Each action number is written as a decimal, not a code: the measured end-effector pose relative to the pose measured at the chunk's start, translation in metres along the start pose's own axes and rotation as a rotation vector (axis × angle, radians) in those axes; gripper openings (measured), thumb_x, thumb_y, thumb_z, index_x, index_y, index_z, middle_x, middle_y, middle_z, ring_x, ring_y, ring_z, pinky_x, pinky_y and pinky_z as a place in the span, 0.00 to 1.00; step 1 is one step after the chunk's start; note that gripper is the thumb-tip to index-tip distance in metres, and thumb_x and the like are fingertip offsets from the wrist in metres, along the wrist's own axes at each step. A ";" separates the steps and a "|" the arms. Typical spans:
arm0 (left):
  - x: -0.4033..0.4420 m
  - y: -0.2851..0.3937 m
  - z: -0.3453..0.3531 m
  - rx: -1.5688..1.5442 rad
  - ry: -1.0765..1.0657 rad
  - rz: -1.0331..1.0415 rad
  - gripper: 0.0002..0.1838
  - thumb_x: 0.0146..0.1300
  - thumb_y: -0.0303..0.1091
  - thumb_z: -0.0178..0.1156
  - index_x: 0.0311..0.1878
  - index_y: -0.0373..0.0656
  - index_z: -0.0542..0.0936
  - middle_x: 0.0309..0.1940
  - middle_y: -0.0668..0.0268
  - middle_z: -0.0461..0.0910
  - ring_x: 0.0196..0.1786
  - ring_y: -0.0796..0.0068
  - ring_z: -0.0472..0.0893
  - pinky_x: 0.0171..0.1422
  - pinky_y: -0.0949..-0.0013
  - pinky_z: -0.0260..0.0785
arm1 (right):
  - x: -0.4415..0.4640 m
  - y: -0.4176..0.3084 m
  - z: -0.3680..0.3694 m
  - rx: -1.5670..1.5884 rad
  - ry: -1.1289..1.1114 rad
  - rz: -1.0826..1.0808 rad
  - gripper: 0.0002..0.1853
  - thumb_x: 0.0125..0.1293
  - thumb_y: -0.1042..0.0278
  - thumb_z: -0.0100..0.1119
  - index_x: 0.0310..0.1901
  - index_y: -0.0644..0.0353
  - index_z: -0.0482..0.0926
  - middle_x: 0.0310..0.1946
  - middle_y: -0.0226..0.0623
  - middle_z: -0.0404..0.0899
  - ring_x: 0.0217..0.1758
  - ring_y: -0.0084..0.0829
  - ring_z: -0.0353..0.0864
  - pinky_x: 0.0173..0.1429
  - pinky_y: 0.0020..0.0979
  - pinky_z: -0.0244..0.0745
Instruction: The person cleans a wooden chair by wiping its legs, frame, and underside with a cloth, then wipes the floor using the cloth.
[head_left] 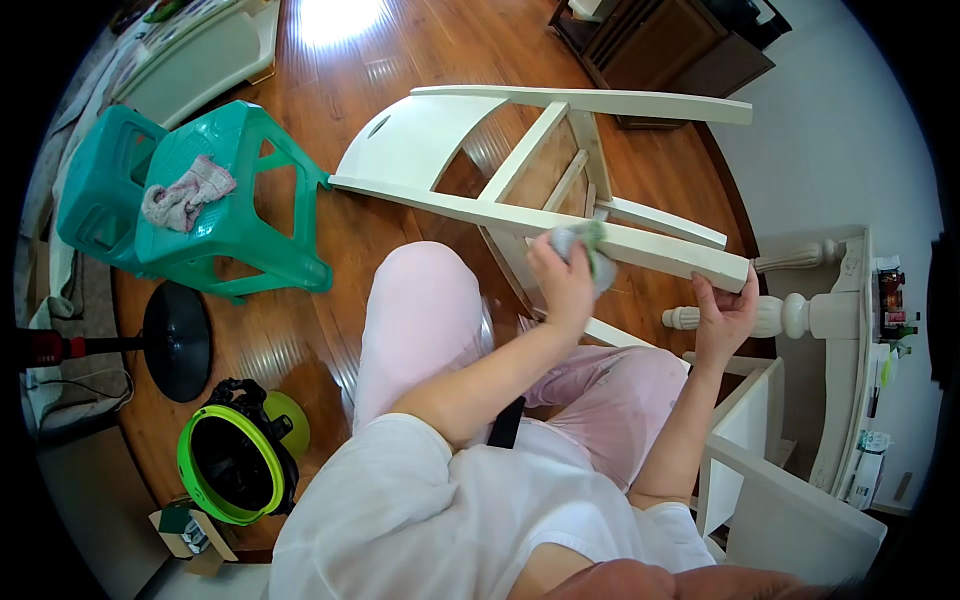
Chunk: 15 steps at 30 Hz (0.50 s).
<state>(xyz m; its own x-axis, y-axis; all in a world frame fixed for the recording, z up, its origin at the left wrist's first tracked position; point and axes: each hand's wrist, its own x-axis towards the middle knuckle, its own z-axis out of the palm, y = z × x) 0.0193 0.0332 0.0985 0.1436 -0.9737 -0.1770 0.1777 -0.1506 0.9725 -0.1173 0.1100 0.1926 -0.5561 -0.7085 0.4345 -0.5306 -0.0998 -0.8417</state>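
A white wooden chair (pixel 470 205) lies tipped over on the floor in front of my knees, its curved backrest to the left and the underside of its seat facing me. My left hand (pixel 562 285) is closed on a grey and green cloth (pixel 597 255), pressed to the chair's long near rail; the cloth is blurred. At the rail's right end, my right hand (pixel 726 312) grips the tip between thumb and fingers. Part of the chair's lower side is hidden behind my left arm and legs.
Stacked green plastic stools (pixel 205 150) at the left carry a crumpled pinkish cloth (pixel 188 195). Below them are a black round base (pixel 178 340) and a green-and-black bucket-like container (pixel 235 455). White furniture (pixel 800 500) stands at lower right, a dark cabinet (pixel 650 50) behind.
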 end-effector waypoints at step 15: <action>-0.052 0.042 -0.037 0.096 -1.000 0.711 0.32 0.43 0.23 0.66 0.55 0.38 0.68 0.50 0.51 0.72 0.56 0.48 0.71 0.60 0.58 0.67 | -0.104 0.013 0.001 1.001 -0.224 0.688 0.27 0.68 0.57 0.50 0.65 0.61 0.62 0.55 0.42 0.73 0.56 0.36 0.75 0.61 0.36 0.71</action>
<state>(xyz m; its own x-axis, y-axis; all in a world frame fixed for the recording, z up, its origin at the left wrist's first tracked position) 0.0552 0.0835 0.1429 -0.6370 -0.5410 0.5490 0.2860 0.4956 0.8201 -0.0658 0.1819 0.1363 -0.3513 -0.9194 -0.1766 0.6071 -0.0801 -0.7906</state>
